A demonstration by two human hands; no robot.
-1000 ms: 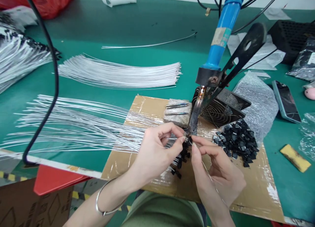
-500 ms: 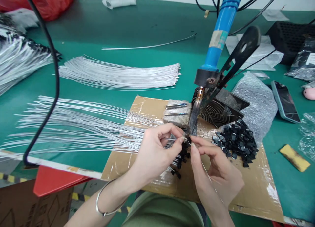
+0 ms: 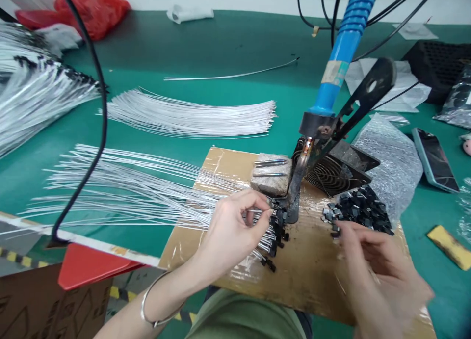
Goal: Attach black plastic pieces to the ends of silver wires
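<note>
My left hand [image 3: 237, 226] is closed in a pinch beside the iron's bent metal tip [image 3: 297, 187], its fingertips on a white wire with a dark end. Under and beside it, white wires with black connectors [image 3: 274, 236] lie on the cardboard [image 3: 312, 265]. At the left edge of a pile of small black parts [image 3: 362, 209], my right hand [image 3: 379, 270] has its thumb and forefinger together near a small black piece; motion blurs it, and whether the piece is gripped is unclear. A thin wire shows faintly by its palm.
A blue-handled soldering iron [image 3: 334, 74] hangs in a black bracket above a small fan [image 3: 327, 172]. A stone block [image 3: 272, 174] carries metal tips. A wire bundle [image 3: 195, 113] lies behind; a phone [image 3: 436, 160] and yellow sponge [image 3: 449, 246] are at right. A black cable crosses the left side.
My right hand has moved right, from the iron's tip to the black parts. My left hand keeps its pinch near the tip. The whole view has shifted slightly.
</note>
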